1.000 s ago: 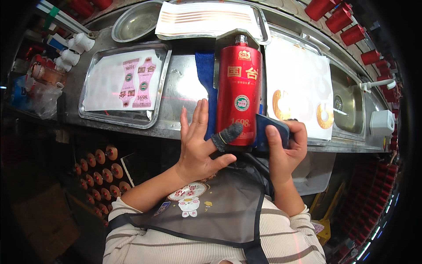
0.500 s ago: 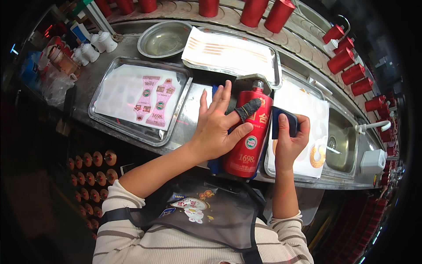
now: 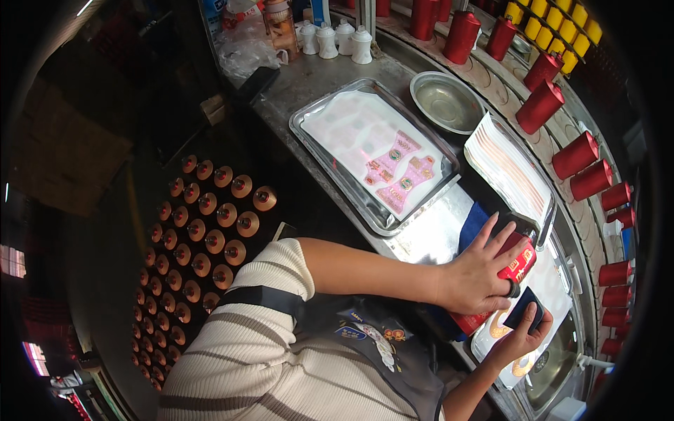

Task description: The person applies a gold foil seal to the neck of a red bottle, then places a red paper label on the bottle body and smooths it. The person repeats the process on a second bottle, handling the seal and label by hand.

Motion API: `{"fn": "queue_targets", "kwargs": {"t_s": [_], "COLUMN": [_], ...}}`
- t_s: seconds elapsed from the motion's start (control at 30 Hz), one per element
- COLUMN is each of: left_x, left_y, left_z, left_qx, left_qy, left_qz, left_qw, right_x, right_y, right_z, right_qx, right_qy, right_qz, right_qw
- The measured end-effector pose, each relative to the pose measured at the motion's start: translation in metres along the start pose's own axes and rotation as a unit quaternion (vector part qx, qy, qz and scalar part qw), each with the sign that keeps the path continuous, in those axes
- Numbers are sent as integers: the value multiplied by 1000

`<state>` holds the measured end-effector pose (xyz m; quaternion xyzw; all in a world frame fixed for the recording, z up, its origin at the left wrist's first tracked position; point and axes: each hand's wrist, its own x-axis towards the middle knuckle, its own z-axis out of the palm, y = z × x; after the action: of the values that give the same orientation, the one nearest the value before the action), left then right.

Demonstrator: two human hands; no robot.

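A red bottle (image 3: 522, 259) with gold print lies on a blue-covered rest (image 3: 474, 223) at the bench edge. My left hand (image 3: 476, 275) lies over it with the fingers spread, hiding most of its label. A dark finger cot (image 3: 514, 288) covers one fingertip. Just to the right, my right hand (image 3: 521, 341) pinches a dark blue flat scraper (image 3: 520, 307) close beside the bottle. Left of the bottle, pink label decals (image 3: 398, 174) lie on a white sheet in a metal tray (image 3: 382, 229).
Beyond the tray stand a metal bowl (image 3: 422, 85) and striped strips (image 3: 507, 167). Gold ring decals (image 3: 522, 365) lie near a sink (image 3: 562, 379). Red bottles (image 3: 540, 107) line a conveyor; white caps (image 3: 361, 46) stand far back. Several copper-coloured discs (image 3: 225, 213) fill the lower left.
The view has swung left, so the bench and both hands appear farther right. My left hand still rests on the bottle, and the scraper stays in my right hand.
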<state>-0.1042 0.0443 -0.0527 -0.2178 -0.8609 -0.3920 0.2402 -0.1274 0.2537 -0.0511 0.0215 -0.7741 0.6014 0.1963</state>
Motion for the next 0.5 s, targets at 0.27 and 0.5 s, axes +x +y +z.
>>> {"fn": "queue_targets", "kwargs": {"t_s": [0.27,0.5], "left_x": [-76,-119], "left_y": [39,49], "left_z": [-22,-23], "left_qx": [-68,-97], "left_qy": [-57,-34], "left_qz": [-58,-157], "left_qw": [994,982], "right_x": [11,-54], "right_y": [-39,-55], "right_z": [25,-8], "right_qx": [-165,-163], "right_qy": [-132,-245], "right_qz": [-198,-315], "right_qw": [957,902]}}
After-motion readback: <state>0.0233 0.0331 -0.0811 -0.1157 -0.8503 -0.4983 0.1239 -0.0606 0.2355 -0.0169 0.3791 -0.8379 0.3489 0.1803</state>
